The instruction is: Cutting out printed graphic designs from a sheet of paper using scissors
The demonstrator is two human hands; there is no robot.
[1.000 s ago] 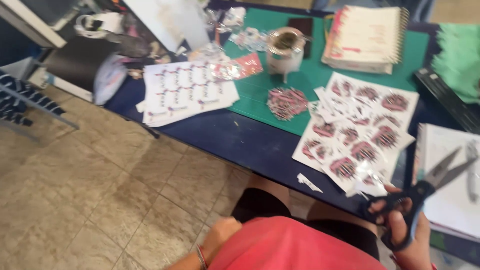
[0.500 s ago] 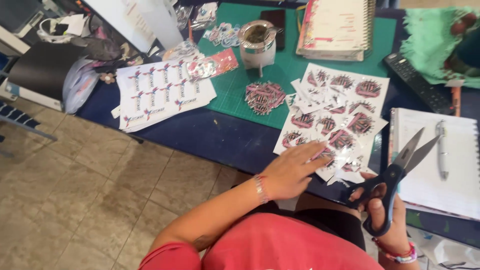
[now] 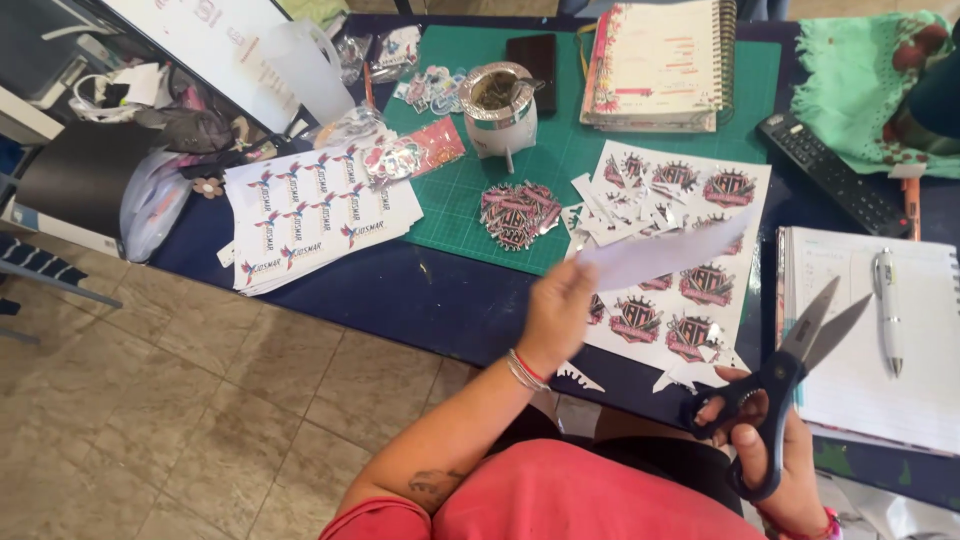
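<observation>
While the left hand lifts a white paper strip, the right hand holds black scissors, blades parted.
Left grip pinches the strip's end above the sticker sheet on the blue desk; right grip is closed through the scissor handles, beside a spiral notebook.

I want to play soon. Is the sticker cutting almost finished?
Not yet. A pile of cut-out stickers lies on the green mat. The left hand lifts a paper strip; the right hand holds open scissors. The sticker sheet has uncut badges, and another printed sheet looks untouched.
</observation>
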